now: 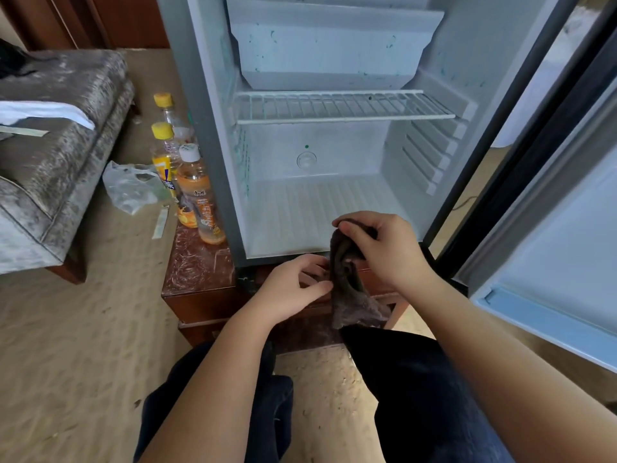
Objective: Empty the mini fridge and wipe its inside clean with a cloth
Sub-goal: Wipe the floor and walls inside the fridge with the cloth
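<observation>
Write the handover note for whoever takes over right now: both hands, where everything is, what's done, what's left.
Right hand: grips the top of the cloth, which hangs in front of the fridge's lower edge.
Left hand: pinches the cloth's side edge.
Fridge: door open, nothing stored inside, wire shelf in place.
Bottles: upright on the wooden stand, left of the fridge.
Done: emptying.
Left: wiping, most likely. Greenish specks show on the inner left wall, and the cloth is outside the fridge.
</observation>
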`<action>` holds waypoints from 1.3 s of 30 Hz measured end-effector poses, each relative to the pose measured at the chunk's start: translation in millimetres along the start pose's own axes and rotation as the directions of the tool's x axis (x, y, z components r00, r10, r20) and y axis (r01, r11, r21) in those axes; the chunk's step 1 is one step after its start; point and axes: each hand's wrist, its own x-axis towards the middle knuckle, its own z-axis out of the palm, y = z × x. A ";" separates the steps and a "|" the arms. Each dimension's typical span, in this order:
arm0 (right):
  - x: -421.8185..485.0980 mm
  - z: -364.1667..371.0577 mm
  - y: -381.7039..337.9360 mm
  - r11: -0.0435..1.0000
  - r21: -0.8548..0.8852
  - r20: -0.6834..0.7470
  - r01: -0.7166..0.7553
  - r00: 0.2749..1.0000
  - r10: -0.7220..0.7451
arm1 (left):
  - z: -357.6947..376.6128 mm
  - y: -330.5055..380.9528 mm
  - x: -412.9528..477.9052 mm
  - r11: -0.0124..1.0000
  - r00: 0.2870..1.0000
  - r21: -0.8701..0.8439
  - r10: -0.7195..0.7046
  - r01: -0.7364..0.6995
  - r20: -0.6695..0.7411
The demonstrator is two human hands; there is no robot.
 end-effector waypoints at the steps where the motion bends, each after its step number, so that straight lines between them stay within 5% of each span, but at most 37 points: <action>1: 0.0 -2.4 -2.0 0.999 0.034 0.007 -0.016 1.000 0.015 | 0.7 0.9 0.4 1.000 1.000 -0.023 0.007 -0.007 0.009; 5: -1.6 -11.8 -7.6 0.998 -0.043 -0.005 0.043 0.999 -0.043 | 5.9 6.5 0.2 0.998 0.998 -0.065 0.029 -0.024 0.064; 12: 4.9 -25.3 -2.1 0.998 0.011 -0.113 -0.065 0.991 0.066 | 6.8 5.6 12.2 0.999 0.974 0.026 0.027 -0.021 -0.226; 15: 9.4 -23.2 14.1 0.976 -0.153 -0.060 -0.154 0.987 0.146 | 2.2 5.0 15.6 0.999 0.972 -0.025 0.035 -0.042 -0.233; 18: 7.7 -12.6 31.3 0.917 -0.390 -0.027 -0.078 0.997 0.074 | -1.9 2.8 20.9 0.998 0.977 -0.020 0.050 -0.056 -0.210; 24: 0.8 25.7 59.6 0.979 -0.194 0.202 -0.060 0.974 0.099 | -17.9 8.1 34.9 0.988 0.977 -0.100 0.096 -0.117 -0.190; 28: 7.7 39.0 79.5 0.989 -0.090 0.032 -0.116 0.992 0.119 | -28.0 10.9 54.1 0.984 0.985 -0.146 0.080 -0.102 -0.152; 34: 40.1 20.8 82.0 0.996 -0.072 -0.095 -0.060 0.994 0.053 | -46.8 12.2 105.2 0.997 0.968 0.028 0.071 -0.066 -0.241; 39: 84.5 2.8 79.1 0.989 -0.008 -0.440 -0.146 0.889 0.128 | -46.5 4.8 135.0 0.955 0.923 0.290 0.167 -0.063 -0.347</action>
